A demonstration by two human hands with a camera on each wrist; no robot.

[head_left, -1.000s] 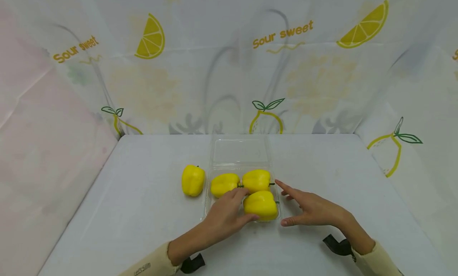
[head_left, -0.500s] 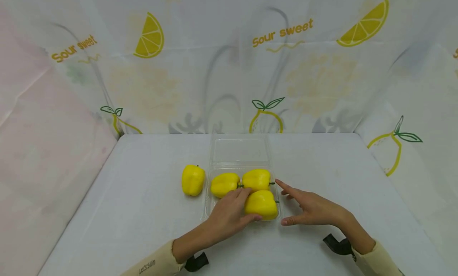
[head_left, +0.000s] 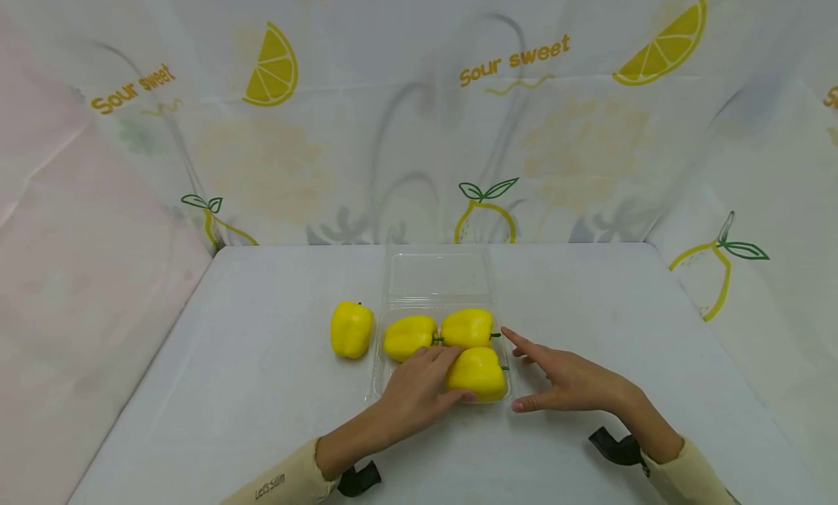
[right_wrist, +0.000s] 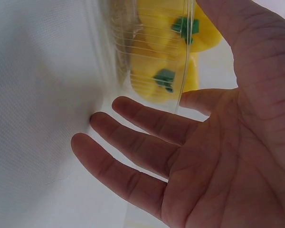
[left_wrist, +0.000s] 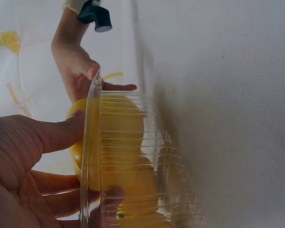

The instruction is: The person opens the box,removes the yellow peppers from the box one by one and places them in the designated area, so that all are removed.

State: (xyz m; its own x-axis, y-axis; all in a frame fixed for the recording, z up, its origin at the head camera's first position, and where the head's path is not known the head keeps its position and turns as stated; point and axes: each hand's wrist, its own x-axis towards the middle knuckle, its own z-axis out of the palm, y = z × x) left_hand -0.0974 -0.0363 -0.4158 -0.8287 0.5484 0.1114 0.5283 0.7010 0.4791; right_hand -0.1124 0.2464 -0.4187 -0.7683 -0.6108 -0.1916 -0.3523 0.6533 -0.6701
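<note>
Yellow pepper (head_left: 479, 376), axis crosswise, stem (head_left: 505, 368) rightward, left hand (head_left: 419, 390) gripping it, right hand (head_left: 576, 381) spread.

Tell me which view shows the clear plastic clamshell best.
Head view: the clear plastic clamshell shows both tray and open lid, though the left hand covers part. The wrist views show sections of rim and ribbed wall.

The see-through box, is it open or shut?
Open. The box has its lid laid back, not over the three yellow peppers inside.
</note>
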